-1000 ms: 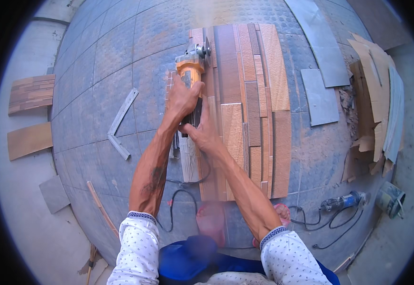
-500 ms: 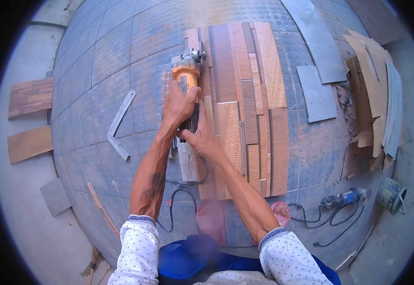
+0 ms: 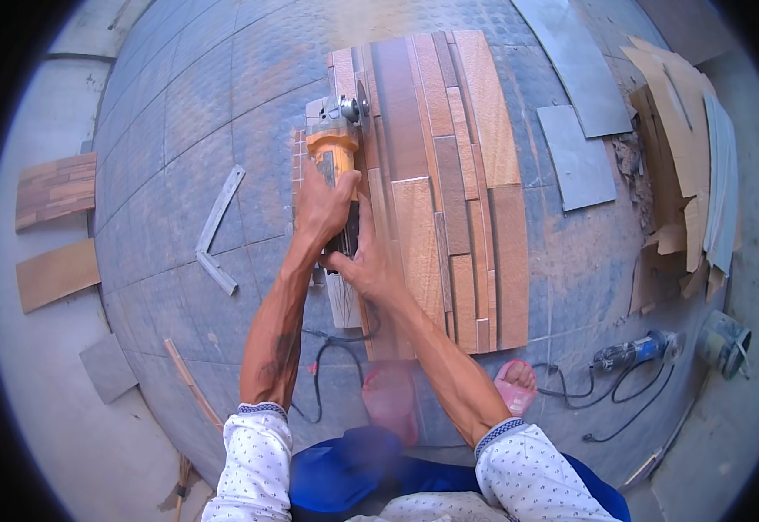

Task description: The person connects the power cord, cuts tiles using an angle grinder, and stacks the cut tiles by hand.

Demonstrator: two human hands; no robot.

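Observation:
An angle grinder point(image 3: 334, 143) with a yellow and black body lies lengthwise in my two hands, its disc point(image 3: 362, 100) pointing away from me. My left hand point(image 3: 320, 204) wraps round the yellow body from the left. Lower down, my right hand point(image 3: 369, 257) grips the black rear part from the right. Beneath and to the right is a large panel point(image 3: 414, 252) patterned in brown and orange wood-like strips. The disc stands on edge over the panel's left part; whether it touches the surface I cannot tell. A cord trails from the tool's rear toward my feet.
A metal square point(image 3: 217, 230) lies on the grey tiled floor to the left. Grey tiles point(image 3: 576, 157) and cardboard point(image 3: 675, 130) are at the right. A second, blue grinder point(image 3: 630, 351) with its cord lies near a bucket point(image 3: 724, 344). Tile pieces point(image 3: 57, 191) sit at the far left.
Both hands still hold the grinder, which appears slightly farther left and nearly level in the picture. The whole view has shifted a little, and the panel appears slightly higher.

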